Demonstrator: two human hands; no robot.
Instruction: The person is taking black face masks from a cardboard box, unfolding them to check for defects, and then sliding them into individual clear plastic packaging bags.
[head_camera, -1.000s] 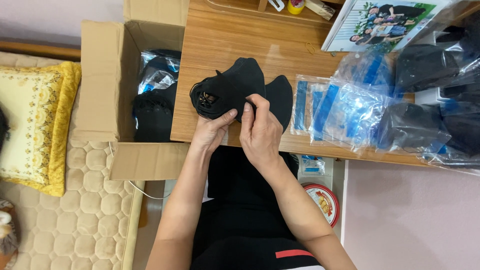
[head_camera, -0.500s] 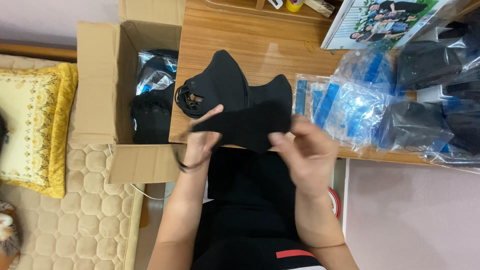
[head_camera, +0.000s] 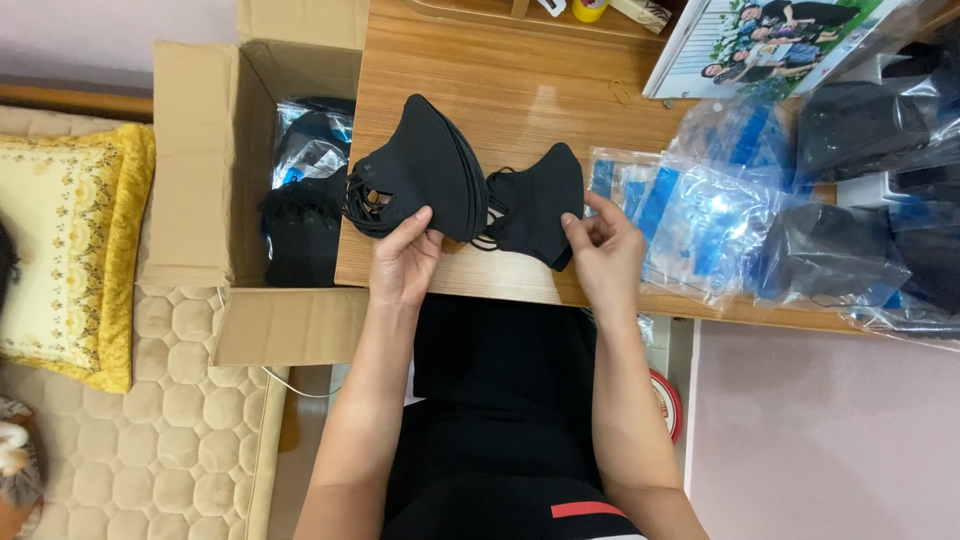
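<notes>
Over wooden desk (head_camera: 520, 80): left hand (head_camera: 403, 262) grips stack of black masks (head_camera: 425, 170); right hand (head_camera: 603, 250) pinches single black mask (head_camera: 540, 200), beside stack. Cardboard box (head_camera: 200, 170) left of desk.

A fanned stack of black face masks (head_camera: 425, 170) lies above the desk edge; one mask (head_camera: 540, 200) splits rightward.

The stack of black, matt cloth face masks (head_camera: 425, 175) looked soft and finely textured. The light brown wooden desk (head_camera: 520, 80) had a smooth, faintly shiny grain. The clear, blue-striped plastic bags (head_camera: 700, 215) were glossy and crinkled. The open brown cardboard box (head_camera: 200, 170) was dull and papery.
</notes>
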